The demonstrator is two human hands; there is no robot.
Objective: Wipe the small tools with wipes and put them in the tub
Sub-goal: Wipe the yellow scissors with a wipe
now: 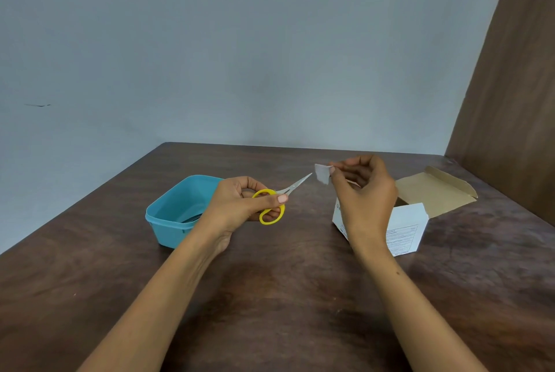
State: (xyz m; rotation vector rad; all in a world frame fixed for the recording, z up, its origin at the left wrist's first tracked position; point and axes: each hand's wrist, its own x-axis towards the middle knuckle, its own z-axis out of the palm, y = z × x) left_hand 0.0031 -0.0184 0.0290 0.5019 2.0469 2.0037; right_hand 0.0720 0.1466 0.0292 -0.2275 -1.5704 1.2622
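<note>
My left hand point(237, 206) grips small scissors point(277, 200) by their yellow handles, above the table, with the steel blades pointing up and to the right. My right hand point(363, 191) pinches a small white wipe point(322, 174) between thumb and fingertips. The wipe hangs just beyond the blade tip, apart from it. A blue plastic tub point(171, 215) stands on the table left of my left hand; something dark lies in its bottom, partly hidden by my wrist.
An open white cardboard box point(405, 230) with a brown flap folded back stands behind and right of my right hand. The dark wooden table point(270, 296) ends at a grey wall; a brown panel rises at the far right.
</note>
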